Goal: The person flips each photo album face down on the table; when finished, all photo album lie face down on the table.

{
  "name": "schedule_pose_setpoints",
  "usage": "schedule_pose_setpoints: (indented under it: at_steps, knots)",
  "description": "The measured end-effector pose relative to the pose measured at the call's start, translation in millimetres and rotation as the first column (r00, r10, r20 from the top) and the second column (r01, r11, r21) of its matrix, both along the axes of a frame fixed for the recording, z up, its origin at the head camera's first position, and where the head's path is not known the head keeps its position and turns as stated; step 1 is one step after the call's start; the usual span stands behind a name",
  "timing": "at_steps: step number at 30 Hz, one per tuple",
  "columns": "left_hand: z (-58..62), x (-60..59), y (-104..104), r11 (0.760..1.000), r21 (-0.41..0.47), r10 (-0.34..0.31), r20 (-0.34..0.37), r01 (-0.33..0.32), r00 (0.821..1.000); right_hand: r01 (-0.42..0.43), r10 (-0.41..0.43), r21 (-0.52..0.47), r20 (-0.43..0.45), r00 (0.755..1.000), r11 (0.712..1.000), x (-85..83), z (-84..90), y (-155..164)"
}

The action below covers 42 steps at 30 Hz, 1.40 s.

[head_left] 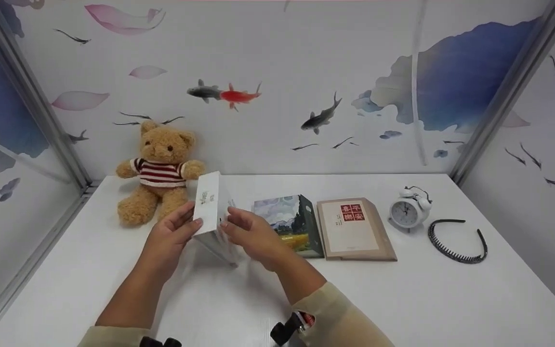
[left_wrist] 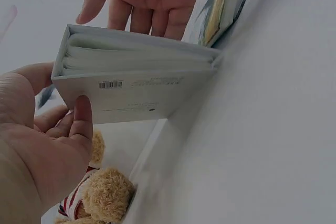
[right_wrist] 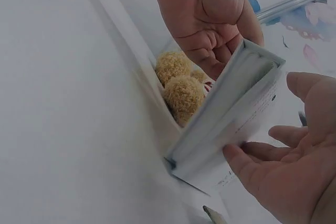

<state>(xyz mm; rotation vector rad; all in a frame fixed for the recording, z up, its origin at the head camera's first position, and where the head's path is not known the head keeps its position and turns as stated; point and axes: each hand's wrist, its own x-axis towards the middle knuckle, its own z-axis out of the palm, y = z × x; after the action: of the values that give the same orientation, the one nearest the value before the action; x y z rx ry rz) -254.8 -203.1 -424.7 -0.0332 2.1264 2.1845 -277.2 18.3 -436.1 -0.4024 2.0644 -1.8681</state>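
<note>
Tilted up off the table at its lower left, a white hardcover album (head_left: pixel 207 198) is between both hands, its lettered spine towards the head camera. My left hand (head_left: pixel 167 243) pinches one end of it, thumb (left_wrist: pixel 82 116) on the barcode-printed cover. In the left wrist view several thick, pale leaves (left_wrist: pixel 126 56) show inside the covers. My right hand (head_left: pixel 257 236) is at the opposite cover with fingers spread and relaxed; in the right wrist view a fingertip (right_wrist: pixel 234 156) meets that cover. A teddy bear (head_left: pixel 162 166) in a striped top sits just behind the left hand.
Right of the hands lie a book with a landscape painting (head_left: pixel 280 219) and a tan flat package (head_left: pixel 354 231) with red characters. A white alarm clock (head_left: pixel 407 210) and a black toothed headband (head_left: pixel 458 253) are farther right. Patterned panels (head_left: pixel 268 58) enclose the white table (head_left: pixel 427 308).
</note>
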Motion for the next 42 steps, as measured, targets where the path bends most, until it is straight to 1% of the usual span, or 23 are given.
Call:
schedule_pose_setpoints:
  at_steps: [4,6,9,13,21,24,27,31,34,36,38,42]
  knots:
    - [4.9,4.1,7,1.0,-0.001,-0.031,-0.03,0.031,0.999,0.024,-0.023,-0.084,0.008,1.0,0.996,4.2,9.8,-1]
    - [6.8,6.1,10,0.999,-0.015,-0.041,-0.046,0.04,0.998,0.042,-0.042,-0.12,0.002,0.999,0.992,5.6,13.8,-1]
    - [8.7,9.1,13,0.999,-0.042,-0.038,-0.066,0.035,0.997,0.072,-0.074,-0.138,-0.01,0.997,0.988,6.9,16.3,-2]
    - [8.6,10.6,16,0.997,-0.078,-0.032,-0.069,0.026,0.997,0.101,-0.104,-0.085,-0.029,0.994,0.991,7.4,15.0,-2]
    - [4.8,7.0,15,0.993,-0.096,-0.078,-0.061,0.072,0.995,0.108,-0.113,-0.066,-0.074,0.991,0.992,1.3,13.7,3]
    - [1.7,6.1,14,0.992,-0.094,-0.088,-0.031,0.085,0.996,0.134,-0.134,-0.01,-0.115,0.984,0.991,0.1,15.7,4]
    - [-2.9,5.0,13,0.99,-0.09,-0.108,0.014,0.108,0.994,0.15,-0.143,0.038,-0.153,0.978,0.988,0.3,17.5,7]
    - [-11.1,2.7,10,0.981,-0.115,-0.146,0.083,0.155,0.986,0.137,-0.126,0.058,-0.161,0.979,0.989,-0.4,18.6,10]
    - [-17.2,1.0,7,0.972,-0.149,-0.165,0.118,0.182,0.979,0.118,-0.105,0.077,-0.154,0.982,0.99,-1.3,19.6,12]
    - [-20.2,-0.3,5,0.968,-0.169,-0.166,0.127,0.186,0.978,0.113,-0.097,0.104,-0.154,0.983,0.988,-1.9,20.3,13]
    - [-22.6,-1.5,4,0.965,-0.193,-0.153,0.126,0.176,0.98,0.116,-0.095,0.136,-0.153,0.984,0.984,-2.7,19.5,14]
    - [-24.8,-1.7,2,0.954,-0.272,-0.097,0.124,0.128,0.987,0.107,-0.08,0.179,-0.153,0.985,0.978,-4.4,14.8,15]
